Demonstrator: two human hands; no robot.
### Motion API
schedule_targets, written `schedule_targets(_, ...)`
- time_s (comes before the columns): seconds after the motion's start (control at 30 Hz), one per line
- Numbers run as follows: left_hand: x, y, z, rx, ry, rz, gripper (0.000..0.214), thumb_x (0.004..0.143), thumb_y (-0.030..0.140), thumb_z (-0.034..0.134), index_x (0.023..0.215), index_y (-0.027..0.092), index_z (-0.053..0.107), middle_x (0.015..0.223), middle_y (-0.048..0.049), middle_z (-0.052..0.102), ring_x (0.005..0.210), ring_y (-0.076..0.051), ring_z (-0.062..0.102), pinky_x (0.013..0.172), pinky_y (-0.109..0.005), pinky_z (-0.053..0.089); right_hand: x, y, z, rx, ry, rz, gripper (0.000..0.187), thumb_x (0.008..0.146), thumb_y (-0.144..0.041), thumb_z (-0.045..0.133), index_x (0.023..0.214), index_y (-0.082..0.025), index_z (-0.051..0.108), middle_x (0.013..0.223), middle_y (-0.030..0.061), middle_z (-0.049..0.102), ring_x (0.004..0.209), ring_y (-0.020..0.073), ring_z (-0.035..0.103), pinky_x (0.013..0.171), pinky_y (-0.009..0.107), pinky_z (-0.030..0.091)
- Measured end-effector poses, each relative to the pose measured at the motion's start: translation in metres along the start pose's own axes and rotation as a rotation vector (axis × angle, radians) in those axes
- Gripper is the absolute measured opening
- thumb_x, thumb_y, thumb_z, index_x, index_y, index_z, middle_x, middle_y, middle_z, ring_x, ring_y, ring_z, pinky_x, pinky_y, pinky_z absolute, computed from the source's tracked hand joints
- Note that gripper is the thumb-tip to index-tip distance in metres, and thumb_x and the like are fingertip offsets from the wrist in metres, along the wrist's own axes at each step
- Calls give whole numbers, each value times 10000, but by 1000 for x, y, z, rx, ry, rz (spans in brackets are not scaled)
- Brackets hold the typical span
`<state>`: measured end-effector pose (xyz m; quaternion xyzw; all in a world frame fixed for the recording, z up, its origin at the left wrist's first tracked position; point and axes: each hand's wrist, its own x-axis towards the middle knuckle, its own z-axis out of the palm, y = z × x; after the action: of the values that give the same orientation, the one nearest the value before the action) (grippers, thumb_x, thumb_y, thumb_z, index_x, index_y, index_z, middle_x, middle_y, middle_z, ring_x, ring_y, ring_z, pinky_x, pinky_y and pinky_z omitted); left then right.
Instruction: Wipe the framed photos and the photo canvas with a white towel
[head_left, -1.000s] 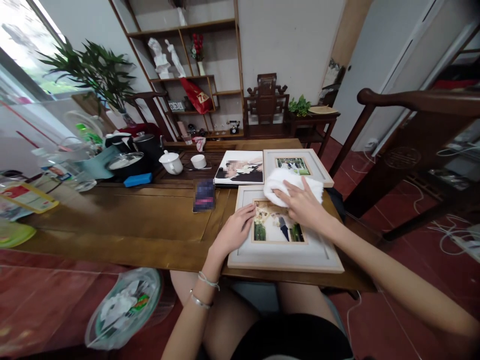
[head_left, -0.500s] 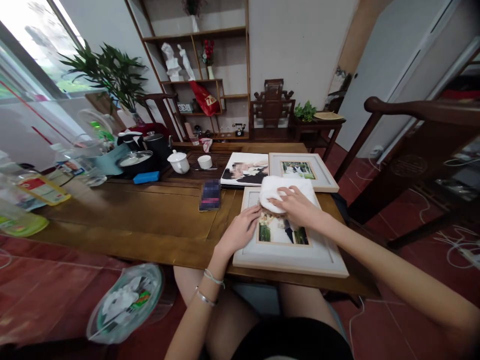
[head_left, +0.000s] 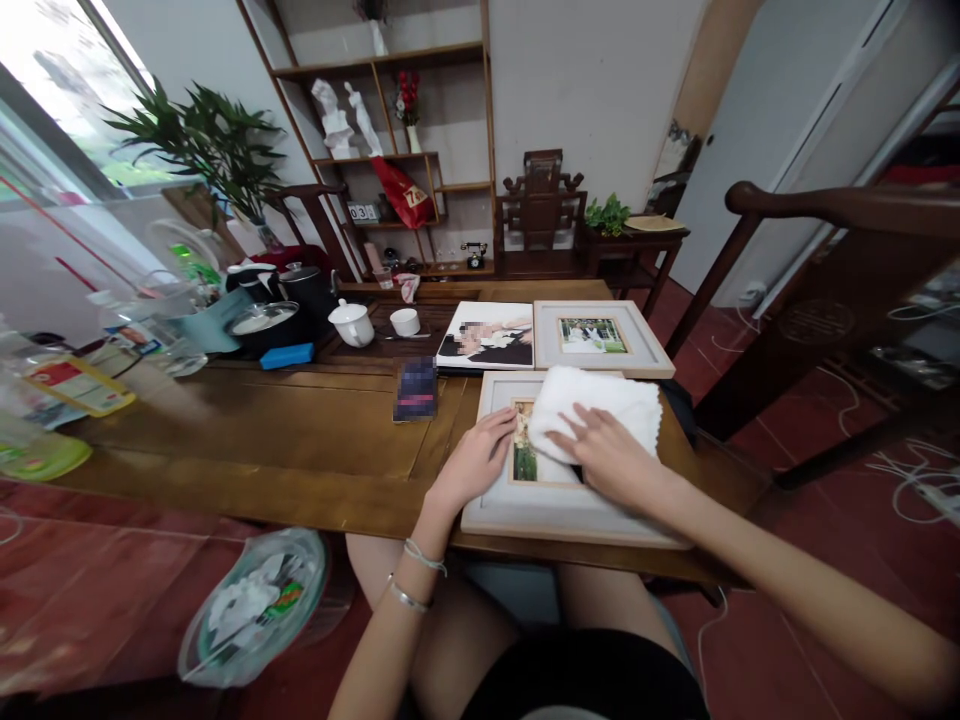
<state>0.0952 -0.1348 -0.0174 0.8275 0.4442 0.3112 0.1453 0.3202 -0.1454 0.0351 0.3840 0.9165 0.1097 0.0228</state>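
Table (head_left: 315, 430): near right, bears our picture frame (head_left: 555, 506) flat, likely for firm backing.
White cloth (head_left: 592, 395): across the frame's far right.
Right hand (head_left: 611, 458): spread on cloth, perhaps evening pressure.
Left hand (head_left: 474, 462): fingers extended on frame's left, we think steadying.

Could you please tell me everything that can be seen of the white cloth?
The white cloth looks soft and fluffy, like towelling, with a finely scalloped edge on its right. It lies spread out, slightly rumpled, across the far part of the near picture frame, hiding much of the photo inside, and seems to reach past the frame's right edge. The right hand rests on top with fingers spread, covering its near part.
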Motion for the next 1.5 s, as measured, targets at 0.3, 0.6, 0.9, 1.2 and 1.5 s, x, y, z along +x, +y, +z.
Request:
schedule_targets(0.3,0,3,-3,-7,-27,-62,362,923,126,397,1207,148,620,1352,-90,558,1303,-200,470,1137,-407,361,-35,-79,-22,164,84,-162,408,803,-200,581,1210,-219,603,1245,147,610,1134,319,551,874,437,434)
schedule_targets(0.6,1,5,-3,-7,-41,-62,345,943,181,402,1205,141,623,1350,-98,560,1305,-208,466,1140,-417,353,-44,-83,6,-15,303,-95,207,838,-208,611,1032,-210,685,1150,149,673,1044,258,619,873,393,438)
schedule_targets(0.9,0,1,-1,-29,-25,-40,342,951,207,407,1220,159,614,1357,-104,551,1304,-224,469,1128,-455,365,-107,15,-28,48,36,129,530,539,49,462,842,-283,742,925,56,731,807,251,658,716,380,492)
schedule_targets(1.2,-1,1,0,-15,-11,-16,339,950,210,407,1214,168,616,1354,-95,555,1303,-217,471,1125,-441,373,-30,53,12,-80,148,181,600,697,40,433,1227,-173,614,1365,118,535,1272,346,437,981,480,388)
schedule_targets(1.5,0,3,-1,-7,-35,-34,350,955,212,403,1236,151,602,1361,-102,548,1308,-215,464,1133,-429,362,-89,-35,-19,211,7,-75,646,648,-101,536,1268,-280,564,1299,94,594,1090,322,581,857,478,468)
